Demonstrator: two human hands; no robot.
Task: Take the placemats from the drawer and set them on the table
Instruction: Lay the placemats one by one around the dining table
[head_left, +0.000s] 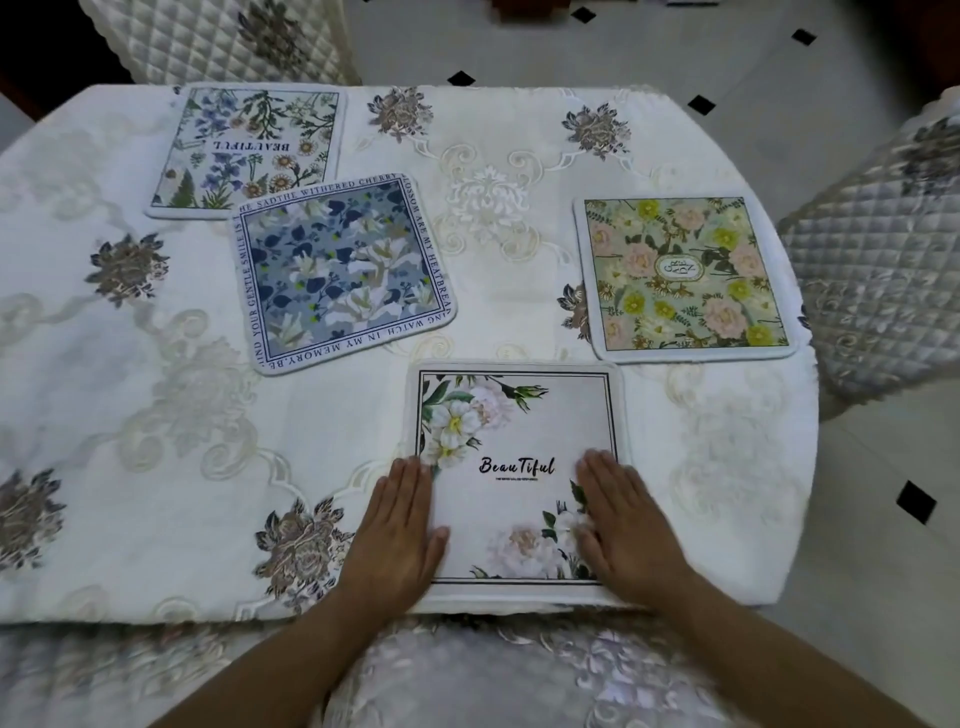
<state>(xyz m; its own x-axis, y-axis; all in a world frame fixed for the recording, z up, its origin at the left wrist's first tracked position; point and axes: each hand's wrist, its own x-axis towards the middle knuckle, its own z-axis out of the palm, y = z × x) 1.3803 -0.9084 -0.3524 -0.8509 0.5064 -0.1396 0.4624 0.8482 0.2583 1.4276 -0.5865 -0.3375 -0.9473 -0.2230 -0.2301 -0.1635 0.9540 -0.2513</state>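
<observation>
A: State of hands?
B: Left hand (397, 525) flat, fingers straight and close together, pressed on left edge of white mat (519, 431); right hand (623, 519) flat likewise, on right edge; nothing gripped.
A: Location of mats?
B: White mat under and between both sets of fingertips, on cloth (130, 389), square to near edge; blue mat (343, 275) ahead of left fingertips, well apart, skewed, far corner overlapping far mat (249, 150); green mat (685, 275) ahead and right of right fingertips, apart from the rest.
A: Surroundings?
B: Quilted chair (872, 234) right of right fingers; second chair (218, 41) beyond far mat.
</observation>
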